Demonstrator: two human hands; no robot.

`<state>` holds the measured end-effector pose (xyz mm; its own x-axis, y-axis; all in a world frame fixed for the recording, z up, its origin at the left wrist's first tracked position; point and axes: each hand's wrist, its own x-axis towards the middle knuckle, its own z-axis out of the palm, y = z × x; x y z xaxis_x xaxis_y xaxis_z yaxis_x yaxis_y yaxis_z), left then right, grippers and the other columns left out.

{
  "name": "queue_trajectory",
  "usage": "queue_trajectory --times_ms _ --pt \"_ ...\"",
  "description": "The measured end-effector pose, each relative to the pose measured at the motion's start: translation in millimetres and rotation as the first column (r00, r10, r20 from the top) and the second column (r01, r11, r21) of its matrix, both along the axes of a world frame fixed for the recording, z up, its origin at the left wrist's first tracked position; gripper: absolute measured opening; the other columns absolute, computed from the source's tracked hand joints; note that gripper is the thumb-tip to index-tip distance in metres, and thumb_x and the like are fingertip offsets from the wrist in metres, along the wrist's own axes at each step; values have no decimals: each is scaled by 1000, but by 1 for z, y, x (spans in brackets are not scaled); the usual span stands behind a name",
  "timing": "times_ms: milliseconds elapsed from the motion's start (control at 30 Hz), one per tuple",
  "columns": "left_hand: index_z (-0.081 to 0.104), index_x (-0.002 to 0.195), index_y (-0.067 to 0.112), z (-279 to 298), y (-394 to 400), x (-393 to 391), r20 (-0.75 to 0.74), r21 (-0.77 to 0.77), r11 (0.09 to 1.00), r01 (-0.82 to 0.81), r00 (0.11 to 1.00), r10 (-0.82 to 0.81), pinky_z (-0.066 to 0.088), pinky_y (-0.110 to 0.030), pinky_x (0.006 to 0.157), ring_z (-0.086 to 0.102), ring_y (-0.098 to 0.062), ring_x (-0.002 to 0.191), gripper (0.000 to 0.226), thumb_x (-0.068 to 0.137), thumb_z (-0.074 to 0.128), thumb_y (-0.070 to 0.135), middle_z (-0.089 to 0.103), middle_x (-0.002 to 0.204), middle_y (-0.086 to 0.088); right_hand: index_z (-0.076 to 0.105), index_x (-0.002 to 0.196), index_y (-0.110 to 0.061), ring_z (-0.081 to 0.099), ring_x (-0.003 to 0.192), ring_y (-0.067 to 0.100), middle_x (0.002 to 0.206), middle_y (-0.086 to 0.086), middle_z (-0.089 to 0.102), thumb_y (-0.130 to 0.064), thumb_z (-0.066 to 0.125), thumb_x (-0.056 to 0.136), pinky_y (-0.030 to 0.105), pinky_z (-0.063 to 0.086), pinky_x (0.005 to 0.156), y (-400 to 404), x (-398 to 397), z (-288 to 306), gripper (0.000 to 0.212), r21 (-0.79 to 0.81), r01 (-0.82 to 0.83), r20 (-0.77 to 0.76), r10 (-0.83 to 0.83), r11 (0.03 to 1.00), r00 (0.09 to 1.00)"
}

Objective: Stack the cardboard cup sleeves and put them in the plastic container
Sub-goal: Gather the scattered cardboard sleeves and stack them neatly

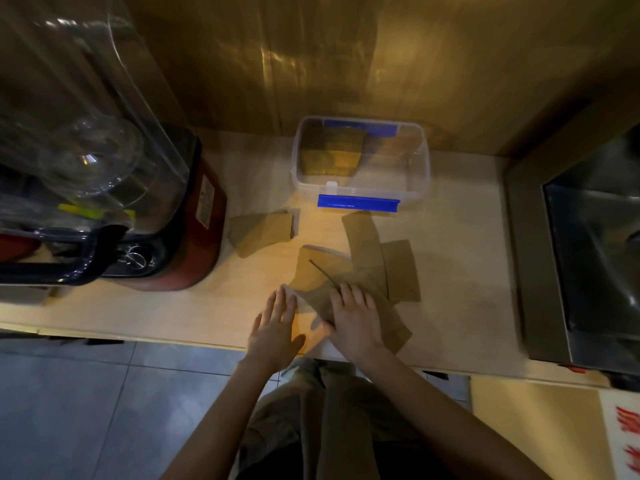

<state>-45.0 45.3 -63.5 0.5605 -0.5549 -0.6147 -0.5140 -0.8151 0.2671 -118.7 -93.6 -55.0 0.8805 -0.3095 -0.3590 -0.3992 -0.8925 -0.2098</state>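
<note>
Several brown cardboard cup sleeves lie flat and overlapping on the wooden counter, in front of a clear plastic container with blue clips. A small stack of sleeves sits inside the container at its left side. Two more sleeves lie apart to the left. My right hand presses flat on the nearest sleeve of the pile. Beside it, my left hand rests flat on the counter, fingers spread, fingertips touching that sleeve's left corner.
A large blender with a clear cover and red base stands at the left. A steel sink is set in the counter at the right. A wooden wall panel rises behind the container. The counter's front edge runs just below my hands.
</note>
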Motion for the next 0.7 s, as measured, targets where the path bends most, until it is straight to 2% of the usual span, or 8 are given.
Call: queue_trajectory --times_ms 100,233,367,433,500,567,633,700 --pt "-12 143 18 2 0 1 4 4 1000 14 1000 -14 9 -41 117 -15 -23 143 81 88 44 40 -19 156 -7 46 124 -9 52 117 30 124 13 59 -34 68 73 46 41 98 -1 1 1 60 -39 8 48 -7 999 999" --pt "1 145 19 10 -5 8 -13 -21 1000 -6 1000 6 27 -45 112 -2 -26 145 76 87 47 36 -8 158 -6 37 130 -12 43 122 30 130 11 53 -29 62 77 44 29 105 -10 5 3 61 28 -13 92 11 1000 996" --pt "42 133 14 19 -16 30 -133 -80 969 -234 966 223 37 -40 102 36 -30 132 53 84 51 34 31 150 -12 50 121 -10 51 112 32 117 14 61 -43 50 70 44 31 101 -14 8 17 61 147 96 185 -123 984 975" --pt "57 117 12 31 -24 38 -265 -164 857 -489 858 439 41 -35 90 53 -31 113 40 85 51 34 56 129 -16 56 114 -13 54 104 30 109 11 65 -48 45 65 41 36 92 -13 6 26 61 295 172 248 -249 940 936" --pt "62 102 11 47 -32 40 -568 -189 606 -773 589 574 42 -35 80 58 -26 96 36 87 45 39 65 110 -13 56 112 -18 54 100 22 108 6 62 -42 58 70 33 41 82 -11 5 38 48 516 248 207 -401 820 893" --pt "62 92 14 60 -39 38 -776 -136 361 -923 326 541 42 -34 74 59 -23 88 35 88 41 43 66 94 -8 56 112 -24 51 98 12 105 -2 57 -32 68 75 19 40 72 -9 6 49 40 704 306 89 -507 641 857" --pt "59 93 18 65 -46 34 -860 -159 220 -962 245 449 45 -35 80 58 -25 94 29 86 45 42 63 92 -6 56 112 -28 50 93 2 104 -6 55 -27 69 77 10 37 67 -5 6 54 38 785 322 31 -554 529 832" --pt "58 101 18 68 -54 28 -933 -134 154 -979 177 314 47 -37 84 55 -25 100 32 81 51 42 60 96 -5 56 112 -29 49 94 -1 108 -5 56 -26 68 78 2 38 67 -1 6 57 37 817 299 45 -572 492 819"
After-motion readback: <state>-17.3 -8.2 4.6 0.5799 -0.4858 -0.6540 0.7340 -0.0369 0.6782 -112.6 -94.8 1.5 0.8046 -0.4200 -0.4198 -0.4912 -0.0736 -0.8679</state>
